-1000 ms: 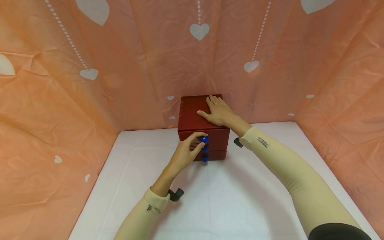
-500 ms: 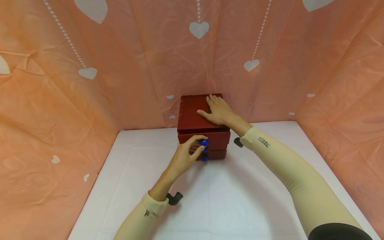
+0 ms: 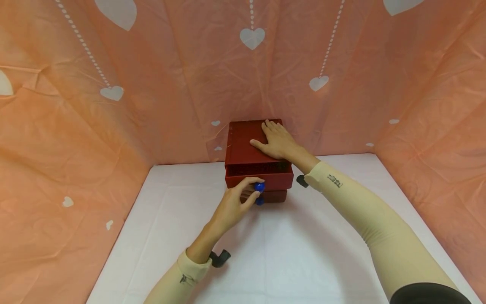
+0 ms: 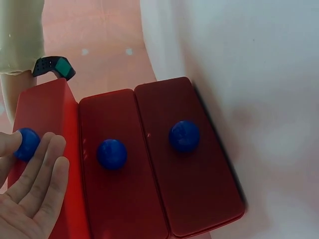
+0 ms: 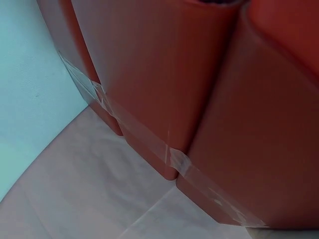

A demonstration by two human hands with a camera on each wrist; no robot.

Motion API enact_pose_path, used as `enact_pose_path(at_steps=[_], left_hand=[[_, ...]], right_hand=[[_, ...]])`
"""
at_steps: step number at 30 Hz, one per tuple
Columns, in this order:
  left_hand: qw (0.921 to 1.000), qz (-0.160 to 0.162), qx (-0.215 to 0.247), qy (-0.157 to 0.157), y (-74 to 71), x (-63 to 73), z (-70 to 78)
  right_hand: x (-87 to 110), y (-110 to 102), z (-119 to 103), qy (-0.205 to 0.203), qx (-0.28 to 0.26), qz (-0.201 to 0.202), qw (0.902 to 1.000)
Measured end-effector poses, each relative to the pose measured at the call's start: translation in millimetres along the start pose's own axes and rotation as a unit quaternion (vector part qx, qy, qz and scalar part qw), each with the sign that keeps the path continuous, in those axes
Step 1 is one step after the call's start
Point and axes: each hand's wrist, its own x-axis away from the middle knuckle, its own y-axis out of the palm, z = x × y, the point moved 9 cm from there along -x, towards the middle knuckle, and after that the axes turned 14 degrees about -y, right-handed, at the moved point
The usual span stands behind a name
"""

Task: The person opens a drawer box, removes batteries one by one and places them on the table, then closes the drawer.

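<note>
A dark red drawer cabinet (image 3: 243,145) stands against the back wall, its three drawers stacked. Between thumb and fingers my left hand (image 3: 232,204) pinches the round blue knob (image 3: 260,186) of the top drawer (image 3: 282,181). That drawer juts out partway, showing a dark gap beneath the cabinet's top; its contents cannot be made out. In the left wrist view the middle drawer (image 4: 119,199) and bottom drawer (image 4: 194,189) sit flush, each with its own blue knob. My right hand (image 3: 278,141) rests flat on the cabinet top, fingers spread.
White cloth (image 3: 303,253) covers the table. A peach curtain (image 3: 182,84) with white hearts encloses the back and sides. Clear tape (image 5: 179,162) runs along the cabinet's side in the right wrist view. Both wrists wear dark bands.
My left hand has drawn the top drawer outward by its knob, widening the gap from nearly flush. The right hand has stayed flat on the cabinet top.
</note>
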Motion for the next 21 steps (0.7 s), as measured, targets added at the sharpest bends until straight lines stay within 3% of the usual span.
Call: enact_pose_path(at_steps=[21], left_hand=[[0.9998, 0.016, -0.013, -0.008, 4.0, 18.3, 1.5]], right_hand=[[0.3, -0.9, -1.1, -0.005, 0.005, 0.005, 1.0000]])
